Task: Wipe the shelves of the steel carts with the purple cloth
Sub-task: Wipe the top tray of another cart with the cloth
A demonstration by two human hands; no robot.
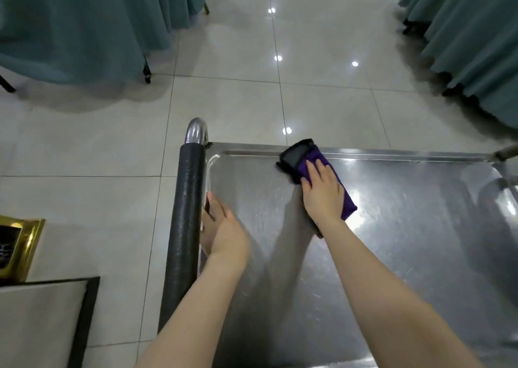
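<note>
Pressing down on the purple cloth (313,163), the right hand (322,196) is lying flat on it with its fingers straight, not curling round it. The cloth is sitting near the middle of the frame, on the top shelf (398,244) of the steel cart, close to the far rim. Something black (295,154) is sticking out at the cloth's far end, and I cannot tell what it is. The left hand (224,233) is resting at the left side of the shelf, just beside the black padded handle (185,216). Its fingers are looking straight and loose and are holding nothing, though some are hiding behind the handle. Pale floor tiles (238,93) are shining above the cart. Green-blue tablecloths are hanging in the upper left (84,25) and the upper right (473,34). A gold-edged thing (30,244) is sitting at the lower left.
</note>
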